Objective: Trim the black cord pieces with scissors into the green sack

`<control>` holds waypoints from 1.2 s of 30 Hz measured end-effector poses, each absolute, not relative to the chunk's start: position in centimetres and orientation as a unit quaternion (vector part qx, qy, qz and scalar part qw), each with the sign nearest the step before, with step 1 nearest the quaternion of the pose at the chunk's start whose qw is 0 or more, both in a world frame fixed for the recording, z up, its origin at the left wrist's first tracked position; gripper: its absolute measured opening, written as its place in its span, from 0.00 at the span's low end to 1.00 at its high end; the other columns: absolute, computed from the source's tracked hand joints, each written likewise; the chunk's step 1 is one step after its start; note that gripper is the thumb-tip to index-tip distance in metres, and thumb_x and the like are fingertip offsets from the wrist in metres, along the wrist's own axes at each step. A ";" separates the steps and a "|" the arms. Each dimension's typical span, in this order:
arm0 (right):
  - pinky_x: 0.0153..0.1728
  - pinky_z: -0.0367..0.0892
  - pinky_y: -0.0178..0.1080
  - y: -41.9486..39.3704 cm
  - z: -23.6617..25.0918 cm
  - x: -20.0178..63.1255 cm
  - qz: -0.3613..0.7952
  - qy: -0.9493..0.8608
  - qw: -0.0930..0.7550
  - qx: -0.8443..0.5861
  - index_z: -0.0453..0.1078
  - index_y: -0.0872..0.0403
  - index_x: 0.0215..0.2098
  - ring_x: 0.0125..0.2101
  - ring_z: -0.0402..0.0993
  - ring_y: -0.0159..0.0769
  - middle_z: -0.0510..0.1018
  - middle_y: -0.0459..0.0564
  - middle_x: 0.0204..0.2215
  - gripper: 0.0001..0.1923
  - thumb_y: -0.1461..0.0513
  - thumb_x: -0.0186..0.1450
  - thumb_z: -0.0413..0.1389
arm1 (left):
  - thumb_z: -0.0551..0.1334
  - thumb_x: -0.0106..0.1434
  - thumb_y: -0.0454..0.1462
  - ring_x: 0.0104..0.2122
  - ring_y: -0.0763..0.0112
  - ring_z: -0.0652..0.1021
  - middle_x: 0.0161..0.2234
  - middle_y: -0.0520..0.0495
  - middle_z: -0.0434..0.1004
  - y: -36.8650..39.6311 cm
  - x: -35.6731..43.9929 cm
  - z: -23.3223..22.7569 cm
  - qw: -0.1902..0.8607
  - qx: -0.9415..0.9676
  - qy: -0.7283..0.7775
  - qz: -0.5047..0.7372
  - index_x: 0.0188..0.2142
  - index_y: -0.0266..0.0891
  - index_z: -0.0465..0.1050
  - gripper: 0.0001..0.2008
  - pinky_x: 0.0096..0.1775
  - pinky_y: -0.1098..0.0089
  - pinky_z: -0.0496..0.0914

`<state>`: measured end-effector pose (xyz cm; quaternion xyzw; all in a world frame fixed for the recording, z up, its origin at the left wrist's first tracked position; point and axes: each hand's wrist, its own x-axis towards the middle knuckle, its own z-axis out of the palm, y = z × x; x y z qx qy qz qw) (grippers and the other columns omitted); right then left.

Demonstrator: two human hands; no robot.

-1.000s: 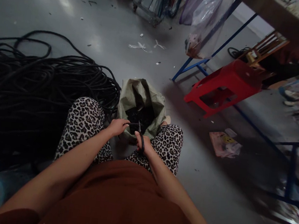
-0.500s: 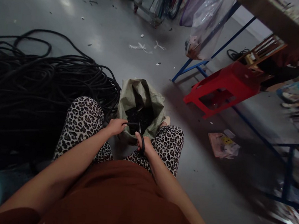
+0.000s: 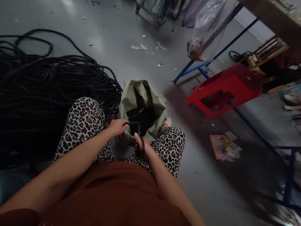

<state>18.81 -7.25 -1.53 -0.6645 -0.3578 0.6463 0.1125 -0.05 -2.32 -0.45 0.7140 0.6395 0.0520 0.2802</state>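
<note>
My left hand (image 3: 116, 126) grips the end of a black cable (image 3: 130, 123) and holds it over the mouth of a green woven sack (image 3: 141, 94) that stands between my knees. My right hand (image 3: 142, 146) is closed on black-handled scissors (image 3: 141, 139), whose blades point up at the cable. Dark cut pieces (image 3: 144, 116) fill the sack. The cable's run back from my left hand is hidden by my leg.
A big heap of coiled black cable (image 3: 34, 85) covers the floor at my left. A red plastic stool (image 3: 225, 87) lies tipped at the right by blue metal frame legs (image 3: 199, 62). A pink packet (image 3: 225, 147) and white scraps (image 3: 143, 47) litter the grey floor.
Both hands stay over the sack. The right hand with the scissors has dropped slightly and the cable end now curves a little more toward the left hand.
</note>
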 end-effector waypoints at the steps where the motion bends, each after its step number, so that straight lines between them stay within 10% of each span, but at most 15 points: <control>1: 0.14 0.63 0.31 -7.3 -1.7 18.8 0.649 -0.362 0.113 -0.660 0.66 0.58 0.27 0.13 0.66 0.30 0.68 0.46 0.14 0.27 0.42 0.60 0.50 | 0.53 0.62 0.41 0.46 0.66 0.74 0.46 0.50 0.77 -2.3 0.0 -0.5 0.283 0.715 0.637 0.052 0.47 0.46 0.72 0.17 0.47 0.69 0.65; 36: 0.11 0.64 0.33 -7.1 -0.6 18.1 0.645 -0.359 0.078 -0.670 0.65 0.58 0.24 0.10 0.65 0.31 0.66 0.46 0.12 0.27 0.42 0.61 0.49 | 0.53 0.62 0.41 0.48 0.68 0.73 0.48 0.53 0.76 -2.8 0.4 -0.1 0.301 0.750 0.589 0.000 0.49 0.48 0.72 0.18 0.48 0.72 0.65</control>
